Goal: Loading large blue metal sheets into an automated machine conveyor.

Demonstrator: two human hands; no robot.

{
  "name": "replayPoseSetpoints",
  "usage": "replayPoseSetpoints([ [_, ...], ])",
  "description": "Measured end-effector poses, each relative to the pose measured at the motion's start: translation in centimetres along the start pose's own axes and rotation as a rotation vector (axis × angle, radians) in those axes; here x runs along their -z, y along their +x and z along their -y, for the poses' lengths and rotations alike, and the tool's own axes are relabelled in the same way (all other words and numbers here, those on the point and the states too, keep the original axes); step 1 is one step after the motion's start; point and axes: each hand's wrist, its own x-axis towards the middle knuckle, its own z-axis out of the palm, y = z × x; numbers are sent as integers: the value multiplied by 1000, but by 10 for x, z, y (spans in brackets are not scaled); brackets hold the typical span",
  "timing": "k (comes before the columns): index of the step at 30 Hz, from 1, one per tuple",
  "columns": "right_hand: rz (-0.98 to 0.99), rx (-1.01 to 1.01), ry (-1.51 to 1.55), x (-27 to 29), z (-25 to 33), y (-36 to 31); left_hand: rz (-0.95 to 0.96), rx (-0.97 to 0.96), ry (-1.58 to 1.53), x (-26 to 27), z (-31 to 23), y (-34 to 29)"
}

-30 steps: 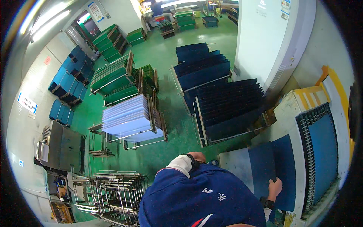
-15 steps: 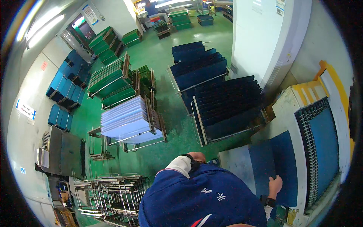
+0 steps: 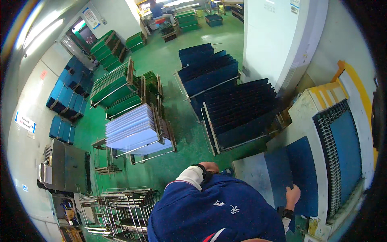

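My right hand [image 3: 293, 195], with a dark band at its wrist, is closed on the near edge of a flat dark blue panel [image 3: 303, 171]. A second blue panel [image 3: 279, 173] lies right beside it, on the left, on a pale worn surface [image 3: 254, 173]. My left hand [image 3: 210, 165] shows only in part, past a white cuff and a black wristband, in front of my body. Its fingers are hidden, so what it touches cannot be seen.
To the right stands a machine opening with a row of rollers [image 3: 332, 161] and a blue panel [image 3: 347, 157]. Ahead are racks of dark blue panels [image 3: 242, 109], white panels [image 3: 131, 131] and green panels [image 3: 115, 86]. Metal racks [image 3: 127, 209] stand lower left. A person [image 3: 156, 10] sits far back.
The whole view has shifted slightly, the racks sliding a little left. My right hand keeps its grip on the panel's edge, and the panels have barely moved.
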Motion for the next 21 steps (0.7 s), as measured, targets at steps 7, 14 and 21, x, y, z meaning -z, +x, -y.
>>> replayPoseSetpoints([
  [7,143,19,48,23,21,-26,57,-163,259,12,-11,-7],
  [14,-75,69,52,23,-5,-33,81,4,-155,14,-17,-12],
  [21,-191,-228,460,115,-46,-61,139,-41,-42,21,-19,18],
])
